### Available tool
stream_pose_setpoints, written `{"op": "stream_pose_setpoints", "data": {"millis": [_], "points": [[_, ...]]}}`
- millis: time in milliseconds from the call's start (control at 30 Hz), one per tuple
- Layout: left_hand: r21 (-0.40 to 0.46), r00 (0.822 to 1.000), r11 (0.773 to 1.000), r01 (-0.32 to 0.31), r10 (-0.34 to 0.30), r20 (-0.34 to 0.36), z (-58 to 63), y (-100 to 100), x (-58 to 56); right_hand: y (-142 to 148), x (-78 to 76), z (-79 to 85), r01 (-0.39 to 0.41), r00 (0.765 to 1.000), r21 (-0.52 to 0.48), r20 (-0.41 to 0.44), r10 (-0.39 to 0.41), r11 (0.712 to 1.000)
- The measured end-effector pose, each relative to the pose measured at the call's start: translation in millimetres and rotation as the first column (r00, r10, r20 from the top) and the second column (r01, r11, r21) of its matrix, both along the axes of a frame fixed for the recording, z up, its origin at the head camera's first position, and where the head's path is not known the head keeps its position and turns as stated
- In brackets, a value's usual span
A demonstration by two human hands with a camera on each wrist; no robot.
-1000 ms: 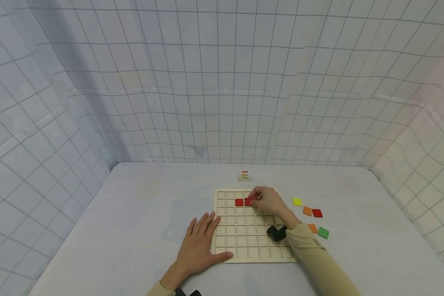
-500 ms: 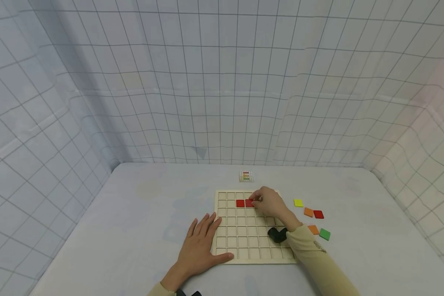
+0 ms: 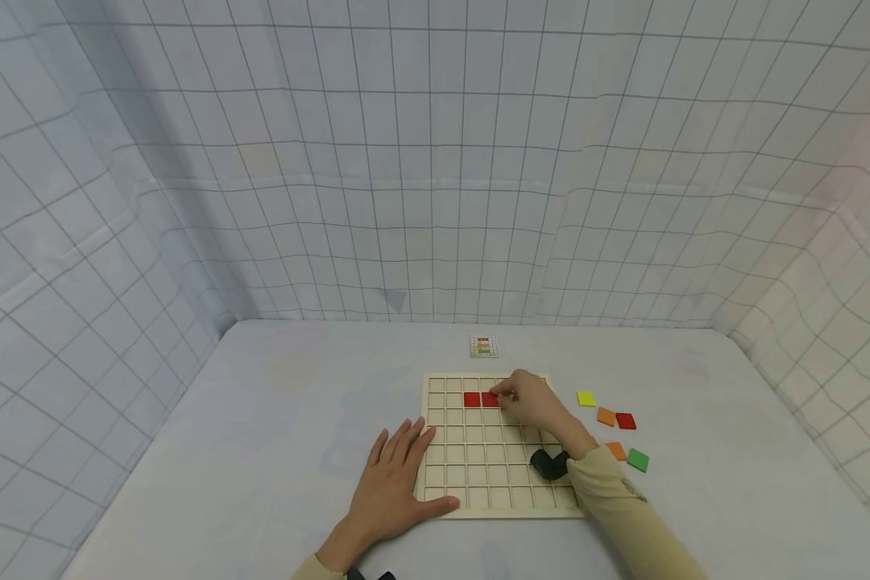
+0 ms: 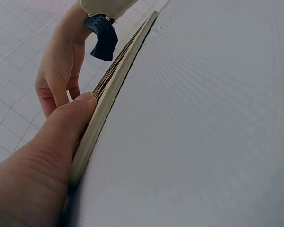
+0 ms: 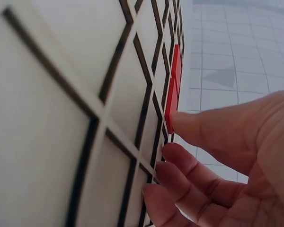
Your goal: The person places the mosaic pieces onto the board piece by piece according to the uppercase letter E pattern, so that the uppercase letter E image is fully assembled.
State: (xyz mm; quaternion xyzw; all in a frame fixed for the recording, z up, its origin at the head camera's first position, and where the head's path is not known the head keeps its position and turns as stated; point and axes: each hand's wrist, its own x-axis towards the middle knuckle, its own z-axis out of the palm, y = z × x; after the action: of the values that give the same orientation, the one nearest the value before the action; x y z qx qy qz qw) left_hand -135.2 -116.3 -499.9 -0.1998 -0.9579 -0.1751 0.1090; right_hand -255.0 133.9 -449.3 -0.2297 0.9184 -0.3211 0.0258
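Where the right hand point(image 3: 535, 400) curls, 1 red tile point(image 5: 171, 104) lies — against its fingers point(image 5: 187, 125).

Soft, flat light with faint shadows

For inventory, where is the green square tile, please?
In the head view, the green tile lies right of the cream gridded board, beside an orange square tile.

A white table point(image 3: 283, 427) carries a pale grid board point(image 3: 507, 513), lying flat. Beyond the board's far edge lies a small printed card point(image 3: 483, 346). To the right lie loose tiles: a yellow tile point(image 3: 586, 399), an orange tile point(image 3: 606, 416) just beside a red tile point(image 3: 626, 421), and, nearer, a second orange tile point(image 3: 616, 451) beside a green tile point(image 3: 638, 460).
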Motion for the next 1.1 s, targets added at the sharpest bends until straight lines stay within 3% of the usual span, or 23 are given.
{"op": "stream_pose_setpoints", "data": {"millis": [200,367,500,667,867,1100], "points": [[0.0,1.0,1.0,-0.002,0.002,-0.003,-0.4,-0.5,0.7,14.6,1.8,-0.4,-0.197,0.98,-0.006,-0.016,0.196,0.98],[0.002,1.0,1.0,-0.002,0.002,-0.006,-1.2,-0.3,1.2,28.9,9.6,-0.9,-0.25,0.968,-0.041,-0.017,0.25,0.967],[0.003,1.0,1.0,0.003,-0.003,-0.003,-1.5,0.9,1.4,44.6,18.0,-2.9,-0.205,0.979,-0.089,-0.029,0.204,0.975],[0.005,1.0,1.0,0.005,-0.005,-0.004,-1.2,1.5,1.6,71.3,26.6,1.7,-0.067,0.997,-0.101,-0.043,0.063,0.993],[0.001,1.0,1.0,0.003,-0.003,-0.008,-1.8,1.4,0.6,105.8,34.2,11.1,0.132,0.99,0.012,-0.052,-0.132,0.991],[-0.002,1.0,1.0,0.002,-0.002,-0.021,0.1,1.6,0.7,140.3,40.1,15.7,0.223,0.975,0.143,-0.051,-0.218,0.964]]}}
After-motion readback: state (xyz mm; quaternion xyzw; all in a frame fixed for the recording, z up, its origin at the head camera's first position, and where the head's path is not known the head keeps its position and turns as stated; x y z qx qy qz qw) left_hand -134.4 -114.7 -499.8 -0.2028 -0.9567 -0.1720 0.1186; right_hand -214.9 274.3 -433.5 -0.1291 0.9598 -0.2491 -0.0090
